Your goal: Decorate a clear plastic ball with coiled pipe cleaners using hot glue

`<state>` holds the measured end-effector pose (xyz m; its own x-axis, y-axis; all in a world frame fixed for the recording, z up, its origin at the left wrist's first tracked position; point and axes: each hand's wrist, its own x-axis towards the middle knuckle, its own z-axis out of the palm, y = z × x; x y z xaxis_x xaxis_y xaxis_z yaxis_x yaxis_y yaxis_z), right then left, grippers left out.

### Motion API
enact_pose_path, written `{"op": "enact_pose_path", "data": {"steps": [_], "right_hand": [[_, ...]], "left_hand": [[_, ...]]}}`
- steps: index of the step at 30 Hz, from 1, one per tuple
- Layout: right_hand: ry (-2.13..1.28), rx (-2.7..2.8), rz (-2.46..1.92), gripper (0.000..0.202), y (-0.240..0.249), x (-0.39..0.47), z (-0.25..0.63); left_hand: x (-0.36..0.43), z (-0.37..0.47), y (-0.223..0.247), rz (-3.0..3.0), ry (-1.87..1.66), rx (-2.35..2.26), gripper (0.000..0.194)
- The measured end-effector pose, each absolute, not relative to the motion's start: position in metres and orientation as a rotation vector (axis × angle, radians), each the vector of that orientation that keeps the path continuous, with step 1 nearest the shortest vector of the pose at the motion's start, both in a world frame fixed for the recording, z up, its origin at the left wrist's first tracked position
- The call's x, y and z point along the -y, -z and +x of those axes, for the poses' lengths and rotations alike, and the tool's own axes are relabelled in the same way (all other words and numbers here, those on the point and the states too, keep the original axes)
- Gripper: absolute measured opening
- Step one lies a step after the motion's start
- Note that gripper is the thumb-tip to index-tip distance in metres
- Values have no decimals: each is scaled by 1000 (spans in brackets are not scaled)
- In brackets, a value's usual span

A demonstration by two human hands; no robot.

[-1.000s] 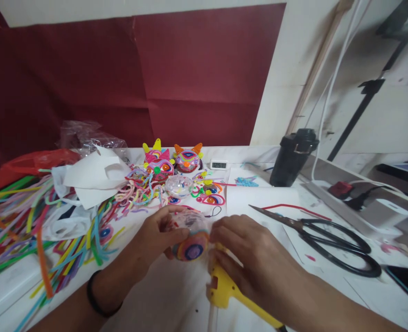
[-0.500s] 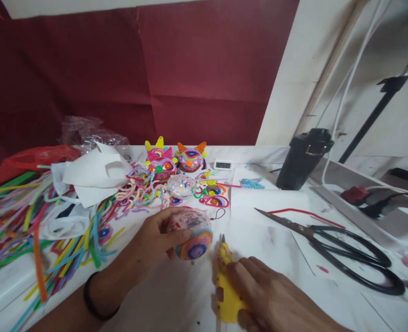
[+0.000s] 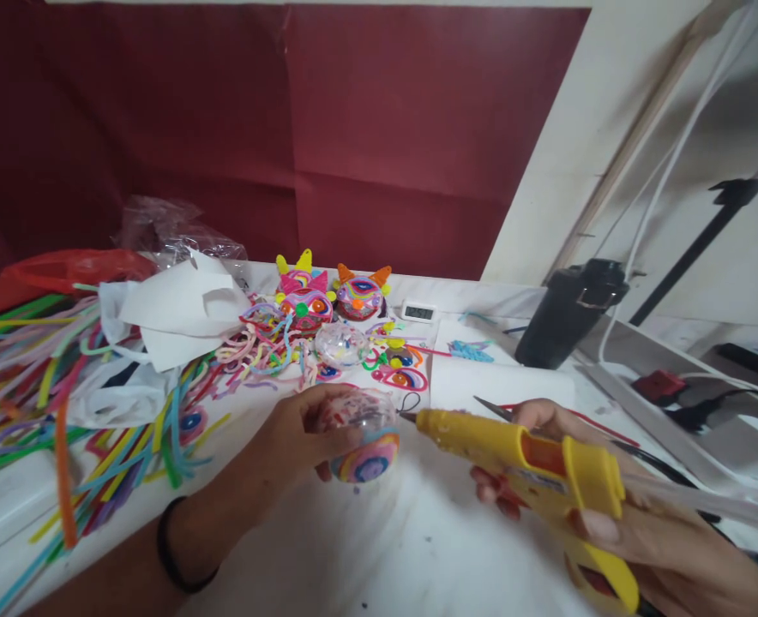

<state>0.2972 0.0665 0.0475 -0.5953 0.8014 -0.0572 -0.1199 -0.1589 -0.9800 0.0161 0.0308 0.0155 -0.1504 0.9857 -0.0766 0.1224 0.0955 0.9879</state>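
My left hand [image 3: 305, 437] is closed around a clear plastic ball [image 3: 363, 437] whose lower side carries rings of coloured pipe cleaner. A thin black cord loop [image 3: 411, 401] shows just beyond the ball's right side. My right hand [image 3: 585, 506] grips a yellow hot glue gun [image 3: 514, 454], its dark nozzle pointing left, close to the ball. Whether nozzle and ball touch I cannot tell. Behind the ball lie a second clear ball [image 3: 340, 343] and a flat eye-shaped pipe-cleaner piece [image 3: 401, 377]. Large scissors [image 3: 491, 407] are mostly hidden behind the right hand and glue gun.
Loose pipe cleaners [image 3: 128, 463] spread over the left, beside crumpled white paper [image 3: 179, 317]. Finished animal-face ornaments [image 3: 361, 296] stand at the back near a small digital clock [image 3: 419, 311]. A black bottle [image 3: 568, 317] and a power strip with plugs [image 3: 658, 386] occupy the right.
The glue gun has been lifted off the tabletop by my right hand and swung so its nozzle points left at the ball. My left hand keeps its hold on the ball.
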Motion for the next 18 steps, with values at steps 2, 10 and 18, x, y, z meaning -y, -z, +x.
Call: {"op": "enact_pose_path", "data": {"steps": [2,10,18], "right_hand": [[-1904,1494,-757,50,-43,-65,295],[-1972,1478,-745,43,-31,-70,293],[-2003,1466,-771,45,-24,-71,294]], "left_hand": [[-30,17,-18,1168,-1178,-1477,57],[-29,16,-19,1214,-1135,-1516,61],[-29,17,-18,1272,-1073,-1530,62]]}}
